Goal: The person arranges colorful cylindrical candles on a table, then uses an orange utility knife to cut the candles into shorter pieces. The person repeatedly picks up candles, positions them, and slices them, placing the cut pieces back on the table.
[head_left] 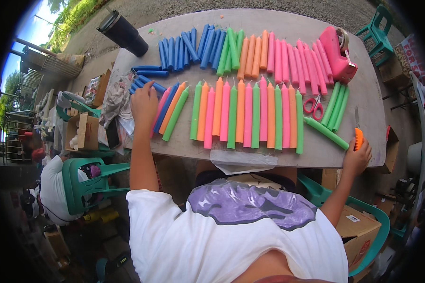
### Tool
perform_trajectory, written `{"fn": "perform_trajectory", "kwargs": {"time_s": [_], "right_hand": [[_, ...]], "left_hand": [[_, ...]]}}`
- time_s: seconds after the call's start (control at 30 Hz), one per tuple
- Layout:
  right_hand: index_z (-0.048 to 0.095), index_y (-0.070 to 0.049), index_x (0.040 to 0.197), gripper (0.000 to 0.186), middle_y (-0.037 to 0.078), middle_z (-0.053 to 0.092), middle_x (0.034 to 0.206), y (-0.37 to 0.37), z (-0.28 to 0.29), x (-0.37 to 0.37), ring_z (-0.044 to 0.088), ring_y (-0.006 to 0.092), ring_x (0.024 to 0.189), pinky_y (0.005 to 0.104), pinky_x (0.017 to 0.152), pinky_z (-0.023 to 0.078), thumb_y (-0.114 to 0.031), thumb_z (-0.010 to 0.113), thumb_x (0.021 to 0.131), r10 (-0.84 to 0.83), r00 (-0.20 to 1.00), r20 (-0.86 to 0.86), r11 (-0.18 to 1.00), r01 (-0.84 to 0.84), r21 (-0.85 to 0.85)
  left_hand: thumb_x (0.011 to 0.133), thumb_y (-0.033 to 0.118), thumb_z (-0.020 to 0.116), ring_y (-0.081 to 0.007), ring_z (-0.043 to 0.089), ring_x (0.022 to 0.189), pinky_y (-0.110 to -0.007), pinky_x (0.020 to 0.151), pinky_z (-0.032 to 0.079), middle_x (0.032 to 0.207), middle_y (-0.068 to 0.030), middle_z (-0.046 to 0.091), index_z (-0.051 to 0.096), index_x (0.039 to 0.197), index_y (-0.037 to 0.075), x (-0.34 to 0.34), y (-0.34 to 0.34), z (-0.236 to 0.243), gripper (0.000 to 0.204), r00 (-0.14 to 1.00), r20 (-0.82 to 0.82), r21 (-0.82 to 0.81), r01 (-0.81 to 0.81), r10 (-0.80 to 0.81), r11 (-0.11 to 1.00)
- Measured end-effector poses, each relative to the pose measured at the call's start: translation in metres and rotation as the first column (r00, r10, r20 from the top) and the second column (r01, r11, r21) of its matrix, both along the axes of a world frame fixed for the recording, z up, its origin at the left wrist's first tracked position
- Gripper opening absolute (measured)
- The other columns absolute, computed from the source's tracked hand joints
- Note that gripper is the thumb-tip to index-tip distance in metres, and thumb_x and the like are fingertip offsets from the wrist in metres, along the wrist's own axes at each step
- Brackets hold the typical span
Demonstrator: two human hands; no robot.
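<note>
At the table's left side, my left hand [144, 101] has its fingers closed over a blue candle [157, 86] among several lying there. Just right of that hand, a small group of pink, blue, orange and green candles [175, 113] leans side by side. My right hand [357, 158] rests at the right front edge, closed around an orange utility knife [358, 137] with its blade pointing away from me. A slanted green candle [326, 133] ends beside that hand. A long row of green, orange and pink candles [248, 113] lies between my hands.
Blue, green, orange and pink candles [255, 56] line the far side. Red-handled scissors [313, 108], a pink tape dispenser [339, 54] and green candles [335, 106] lie at right. A black tumbler [123, 33], crumpled cloth [118, 99] and phone [112, 134] are at left.
</note>
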State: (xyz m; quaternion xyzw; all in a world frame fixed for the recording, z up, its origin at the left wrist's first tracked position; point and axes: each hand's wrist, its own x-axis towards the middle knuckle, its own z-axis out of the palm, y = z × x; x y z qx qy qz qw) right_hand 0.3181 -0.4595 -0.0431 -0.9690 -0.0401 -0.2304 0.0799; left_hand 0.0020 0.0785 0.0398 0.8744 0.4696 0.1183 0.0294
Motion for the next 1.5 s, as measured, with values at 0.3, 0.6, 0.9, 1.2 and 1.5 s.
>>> {"fn": "perform_trajectory", "kwargs": {"time_s": [0.3,0.6,0.9,1.2,1.5], "right_hand": [[0.056,-0.013,0.128,0.044,0.011,0.059,0.118,0.005,0.001,-0.008,0.057,0.0323,0.108,0.0459,0.09,0.049,-0.042,0.058,0.096,-0.016,1.0,0.002,0.996,0.016,-0.087],[0.057,-0.013,0.126,0.041,0.01,0.06,0.116,0.004,-0.003,-0.006,0.057,0.0324,0.107,0.0461,0.09,0.048,-0.041,0.059,0.095,-0.01,0.999,0.038,0.998,0.012,-0.059],[0.059,-0.014,0.124,0.04,0.009,0.061,0.115,0.0,-0.007,-0.005,0.058,0.0314,0.107,0.0457,0.09,0.049,-0.039,0.062,0.093,0.012,0.999,0.053,1.0,-0.012,0.002],[0.062,-0.016,0.121,0.038,0.005,0.063,0.115,0.009,0.0,-0.003,0.058,0.0301,0.107,0.0442,0.09,0.049,-0.039,0.065,0.091,-0.017,0.999,0.043,0.999,0.015,0.034],[0.063,-0.014,0.119,0.037,0.006,0.064,0.114,0.006,-0.003,-0.001,0.059,0.0305,0.107,0.0435,0.09,0.049,-0.039,0.066,0.091,0.012,0.998,0.067,0.999,-0.015,0.048]], "left_hand": [[0.086,0.05,0.057,-0.0396,0.067,0.103,-0.049,0.087,0.051,0.116,-0.0192,0.067,0.062,0.119,0.013,0.048,0.029,0.005,0.05,0.943,-0.309,-0.06,-0.147,0.122,0.987],[0.084,0.044,0.058,-0.0373,0.063,0.116,-0.048,0.093,0.05,0.129,-0.0236,0.062,0.013,0.156,0.003,0.074,0.04,0.02,0.095,0.892,-0.411,-0.124,-0.258,0.187,0.958],[0.092,0.03,0.046,-0.0483,0.065,0.088,-0.053,0.082,0.049,0.098,-0.0291,0.068,-0.012,0.154,0.003,0.031,0.014,0.029,0.09,0.997,-0.054,-0.332,-0.074,0.06,0.94],[0.092,0.019,0.047,-0.046,0.062,0.08,-0.053,0.072,0.049,0.108,-0.0276,0.063,0.002,0.156,0.009,0.001,-0.144,0.012,0.079,0.975,0.148,-0.319,0.205,-0.165,0.925],[0.093,0.015,0.048,-0.0378,0.058,0.104,-0.046,0.089,0.05,0.119,-0.0216,0.058,0.05,0.139,0.004,0.01,-0.139,-0.015,0.047,0.942,0.135,-0.001,0.311,-0.308,0.95]]}}
